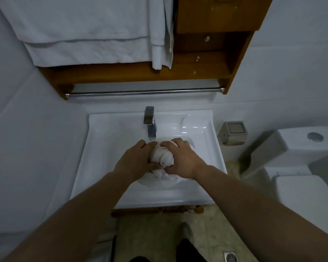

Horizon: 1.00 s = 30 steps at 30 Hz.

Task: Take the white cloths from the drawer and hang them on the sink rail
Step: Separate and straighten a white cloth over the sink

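Observation:
A white cloth (164, 157), twisted into a tight bundle, is held over the sink basin (106, 148) just below the faucet. My left hand (133, 159) grips its left side and my right hand (182, 159) grips its right side, both closed around it. More white cloth (165, 179) lies in the bowl under my hands. The metal rail (144, 92) runs bare across the wall above the sink, under the wooden cabinet. No drawer shows in this view.
A chrome faucet (150, 122) stands at the sink's back. Large white towels (87, 35) hang over the wooden cabinet (212, 44) above. A toilet (295, 167) stands to the right, a paper holder (233, 133) on the wall. A floor drain (230, 257) lies near my feet.

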Motion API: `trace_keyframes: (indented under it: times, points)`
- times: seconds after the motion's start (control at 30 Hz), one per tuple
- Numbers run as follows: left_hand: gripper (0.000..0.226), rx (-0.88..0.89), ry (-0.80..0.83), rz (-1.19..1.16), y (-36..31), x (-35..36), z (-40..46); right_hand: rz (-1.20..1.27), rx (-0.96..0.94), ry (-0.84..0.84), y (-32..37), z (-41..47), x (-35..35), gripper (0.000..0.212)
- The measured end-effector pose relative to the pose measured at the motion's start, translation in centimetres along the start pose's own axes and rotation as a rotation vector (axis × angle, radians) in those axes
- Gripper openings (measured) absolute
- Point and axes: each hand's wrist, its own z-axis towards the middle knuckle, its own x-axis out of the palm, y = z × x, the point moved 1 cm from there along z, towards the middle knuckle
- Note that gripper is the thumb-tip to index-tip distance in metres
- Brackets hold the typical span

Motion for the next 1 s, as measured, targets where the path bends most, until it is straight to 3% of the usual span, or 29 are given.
trace_keyframes:
  times: [0.1, 0.23, 0.33, 0.4, 0.57, 0.8, 1.0]
  points:
    - [0.091, -0.036, 0.041, 0.089, 2.1, 1.7, 2.1, 0.004, 0.005, 0.050, -1.8, 3.1, 1.2, 0.089]
    - [0.080, -0.141, 0.142, 0.351, 5.5, 4.0, 4.8, -0.108, 0.191, 0.193, -4.5, 5.0, 3.2, 0.093]
    - [0.077, -0.226, 0.277, 0.197, 8.3, 5.6, 6.6, -0.218, 0.307, 0.302, -5.4, 5.0, 4.8, 0.086]
    - [0.078, -0.189, 0.347, 0.149, 9.3, 6.6, 7.2, -0.212, 0.356, 0.309, -5.7, 5.1, 5.9, 0.085]
    - [0.073, -0.053, 0.312, 0.243, 11.5, 8.3, 8.7, -0.144, 0.432, 0.255, -5.8, 7.0, 8.1, 0.076]
    - [0.075, -0.136, 0.325, 0.107, 14.6, 11.7, 11.4, -0.066, 0.464, 0.201, -7.1, 10.8, 12.2, 0.056]
    - [0.078, -0.102, 0.350, 0.037, 14.9, 17.4, 13.2, -0.060, 0.468, 0.197, -10.0, 13.4, 16.6, 0.047]
